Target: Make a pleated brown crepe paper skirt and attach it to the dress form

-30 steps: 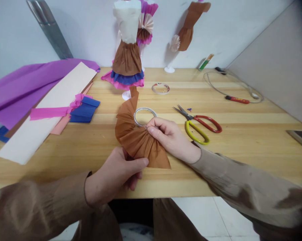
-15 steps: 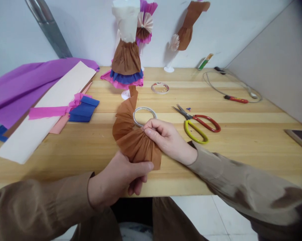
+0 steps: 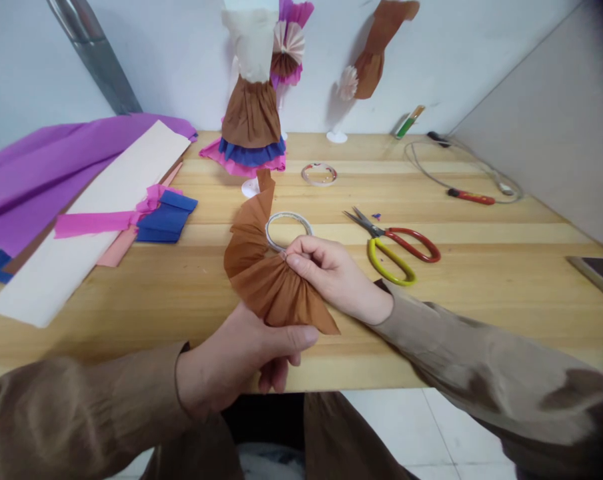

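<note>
A brown crepe paper strip (image 3: 261,273), gathered into a fan-like ruffle, curves above the wooden table. My right hand (image 3: 326,270) pinches its gathered inner edge between thumb and forefinger. At the outer, lower edge is my left hand (image 3: 251,350), its thumb along the paper's rim and its other fingers curled underneath, partly hidden. Just behind the pinch lies a roll of tape (image 3: 289,230), seen as a pale ring on the table. Scissors (image 3: 381,233) with one red and one yellow handle rest open to the right of my right hand.
A dress form (image 3: 251,47) wearing a layered paper skirt stands at the back, with another brown-dressed form (image 3: 371,67) to its right. Purple paper (image 3: 81,160), a cream strip (image 3: 96,207) and blue pieces (image 3: 166,217) lie left. A second tape ring (image 3: 319,175) and a cable (image 3: 426,177) lie farther back.
The ruffle's lower right end has spread outward to the right into a point. My left thumb has shifted slightly right along the rim; my right hand keeps its pinch.
</note>
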`<state>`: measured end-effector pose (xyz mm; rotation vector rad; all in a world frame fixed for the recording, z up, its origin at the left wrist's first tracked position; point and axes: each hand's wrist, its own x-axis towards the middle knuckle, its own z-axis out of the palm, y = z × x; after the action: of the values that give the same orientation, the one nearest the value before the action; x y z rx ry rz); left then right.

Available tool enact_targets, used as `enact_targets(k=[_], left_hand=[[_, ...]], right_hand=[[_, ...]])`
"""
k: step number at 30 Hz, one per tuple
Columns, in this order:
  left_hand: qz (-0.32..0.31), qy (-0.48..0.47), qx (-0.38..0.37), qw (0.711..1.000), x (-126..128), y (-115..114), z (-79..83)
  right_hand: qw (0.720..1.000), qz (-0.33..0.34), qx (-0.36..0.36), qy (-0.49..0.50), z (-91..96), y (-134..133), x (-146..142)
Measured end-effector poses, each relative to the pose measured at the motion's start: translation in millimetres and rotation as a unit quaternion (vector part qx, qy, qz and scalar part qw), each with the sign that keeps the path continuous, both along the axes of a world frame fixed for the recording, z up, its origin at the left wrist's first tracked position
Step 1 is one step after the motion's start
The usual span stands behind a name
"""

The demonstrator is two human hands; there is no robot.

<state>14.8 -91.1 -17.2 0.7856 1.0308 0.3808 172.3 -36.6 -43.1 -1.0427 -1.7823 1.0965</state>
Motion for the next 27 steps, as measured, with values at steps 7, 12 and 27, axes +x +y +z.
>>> enact_targets(k=[7,12,27], left_hand=[[0.021,-0.022,-0.052,0.998,-5.6,-1.5,-3.5],[0.025,-0.043,-0.060,0.997,-4.3,-2.8,-3.8],[-0.112,0.005,-0.090,0.990,-4.7,-6.3,5.9]], right_hand=[[0.999,-0.034,0.041,-0.008,-6.6,3.7,1.4],[0.996,-0.048,0.064,-0.035,-7.1,2.2,1.2],[0.999,0.022,0.019,-0.043,-1.8,9.5,8.3]])
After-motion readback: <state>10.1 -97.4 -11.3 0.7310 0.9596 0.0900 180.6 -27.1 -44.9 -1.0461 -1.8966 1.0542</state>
